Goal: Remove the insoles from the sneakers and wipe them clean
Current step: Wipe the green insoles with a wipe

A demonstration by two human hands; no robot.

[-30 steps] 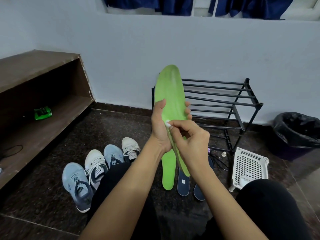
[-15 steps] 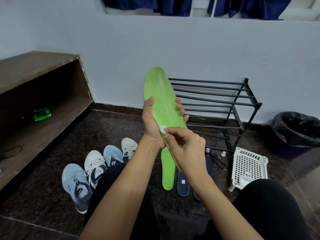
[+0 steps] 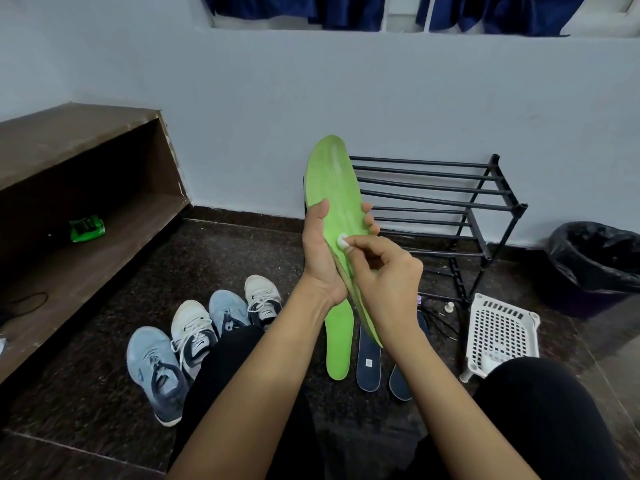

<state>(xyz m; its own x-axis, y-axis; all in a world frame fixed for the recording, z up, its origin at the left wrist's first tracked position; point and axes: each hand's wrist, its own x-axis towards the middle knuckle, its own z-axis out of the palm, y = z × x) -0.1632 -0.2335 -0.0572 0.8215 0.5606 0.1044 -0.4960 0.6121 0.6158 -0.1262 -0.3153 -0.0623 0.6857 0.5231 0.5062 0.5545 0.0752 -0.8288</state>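
Green insole [image 3: 334,181] gripped mid-length by L hand [image 3: 320,252], fingers [image 3: 367,210] curled round both edges, toe end up and heel end down, R hand [image 3: 388,278] nearer w/ white pad [image 3: 342,240] pinched against its face, so prob. needs strokes along that axis.

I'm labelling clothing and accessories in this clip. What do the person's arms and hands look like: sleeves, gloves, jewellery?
No sleeves show: the left forearm and right forearm are bare down to the frame's lower edge. The left hand and right hand wear no gloves. No rings, watch or bracelets show on the fingers or wrists. The legs wear black trousers.
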